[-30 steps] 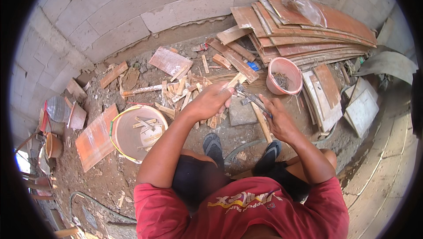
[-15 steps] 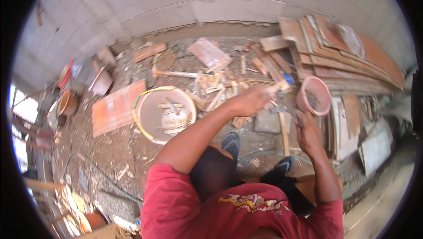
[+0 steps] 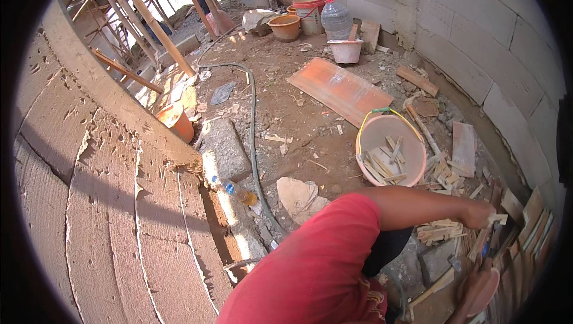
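Note:
At the far right, my left hand (image 3: pixel 479 214) is closed on a short piece of wood (image 3: pixel 499 219). My right hand (image 3: pixel 476 281) is just below it, wrapped round the handle of a narrow dark tool (image 3: pixel 487 252); its kind is unclear at this angle. Beside the right hand is a pink bucket (image 3: pixel 488 294), partly covered by it. Short wood strips (image 3: pixel 440 230) lie heaped on the ground near my left forearm. A large round pale bucket (image 3: pixel 360 157) with a yellow-green handle stands beyond that arm, with several wood strips (image 3: pixel 379 166) inside.
Stacked boards (image 3: pixel 531 222) lean at the right edge. An orange-brown panel (image 3: pixel 340 88) lies on the dirt. A hose (image 3: pixel 253 133) runs past a plastic bottle (image 3: pixel 240 192). Buckets (image 3: pixel 284 27) and a large water jug (image 3: pixel 336 19) stand at the back near the block wall (image 3: pixel 471 43).
The view has swung to the left, so my hands and the bucket of strips now appear farther right. Both hands keep their hold on the wood piece and the tool.

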{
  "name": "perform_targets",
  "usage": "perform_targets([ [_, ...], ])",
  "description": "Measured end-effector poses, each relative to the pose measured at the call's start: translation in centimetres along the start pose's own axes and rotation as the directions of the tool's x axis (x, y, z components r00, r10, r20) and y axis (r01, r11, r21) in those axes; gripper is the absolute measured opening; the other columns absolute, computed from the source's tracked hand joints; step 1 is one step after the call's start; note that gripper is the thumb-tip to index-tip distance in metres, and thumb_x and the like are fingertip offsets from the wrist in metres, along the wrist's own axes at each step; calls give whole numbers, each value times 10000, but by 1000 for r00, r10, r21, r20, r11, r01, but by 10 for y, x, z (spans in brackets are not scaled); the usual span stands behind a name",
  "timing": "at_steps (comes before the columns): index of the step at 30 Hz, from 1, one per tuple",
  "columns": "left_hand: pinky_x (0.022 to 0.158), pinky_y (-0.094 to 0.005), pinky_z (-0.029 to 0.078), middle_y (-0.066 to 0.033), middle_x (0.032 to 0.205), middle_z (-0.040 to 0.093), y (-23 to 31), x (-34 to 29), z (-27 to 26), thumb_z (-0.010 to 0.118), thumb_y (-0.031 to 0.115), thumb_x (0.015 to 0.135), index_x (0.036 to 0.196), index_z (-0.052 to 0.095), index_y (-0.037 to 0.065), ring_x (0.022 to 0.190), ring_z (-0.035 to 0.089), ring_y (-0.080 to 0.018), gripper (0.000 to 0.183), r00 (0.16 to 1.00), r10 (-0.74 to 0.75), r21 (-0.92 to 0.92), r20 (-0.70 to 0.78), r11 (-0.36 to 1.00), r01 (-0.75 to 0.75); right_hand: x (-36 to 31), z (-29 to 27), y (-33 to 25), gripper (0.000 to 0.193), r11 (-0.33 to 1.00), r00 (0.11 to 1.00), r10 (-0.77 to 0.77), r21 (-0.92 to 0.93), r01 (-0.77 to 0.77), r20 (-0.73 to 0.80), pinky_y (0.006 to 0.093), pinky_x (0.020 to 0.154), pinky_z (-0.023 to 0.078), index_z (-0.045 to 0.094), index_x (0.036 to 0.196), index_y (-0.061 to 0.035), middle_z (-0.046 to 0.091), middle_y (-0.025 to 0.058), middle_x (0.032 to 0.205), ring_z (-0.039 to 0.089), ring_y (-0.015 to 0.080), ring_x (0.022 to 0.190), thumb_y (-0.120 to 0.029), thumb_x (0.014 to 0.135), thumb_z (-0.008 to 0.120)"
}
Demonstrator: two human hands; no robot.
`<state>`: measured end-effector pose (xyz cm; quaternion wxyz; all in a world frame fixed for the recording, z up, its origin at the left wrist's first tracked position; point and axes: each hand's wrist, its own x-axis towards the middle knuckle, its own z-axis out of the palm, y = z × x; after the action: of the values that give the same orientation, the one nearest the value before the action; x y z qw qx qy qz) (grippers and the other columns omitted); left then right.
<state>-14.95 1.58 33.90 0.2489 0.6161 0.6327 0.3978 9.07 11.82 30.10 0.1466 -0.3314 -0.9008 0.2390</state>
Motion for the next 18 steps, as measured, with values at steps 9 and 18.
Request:
perform_targets([
  [9,801,-493,492,-250,949,661,-49,25,18,570,122,841,978,637,-3,951,637,-423,198,943,-232,149,-240,951,272,69,60,46,343,994,994,-96,-59,93,-47,487,757,449,597,1048,114,597,341,903,543,487,830,-216,975,536],
  [18,758,-471,539,-222,870,687,-86,39,48,622,84,774,843,707,21,875,683,-383,126,749,-283,140,-599,884,446,77,98,64,381,988,989,-138,-79,133,-57,517,758,454,624,1012,114,608,351,899,584,512,899,-250,968,524],
])
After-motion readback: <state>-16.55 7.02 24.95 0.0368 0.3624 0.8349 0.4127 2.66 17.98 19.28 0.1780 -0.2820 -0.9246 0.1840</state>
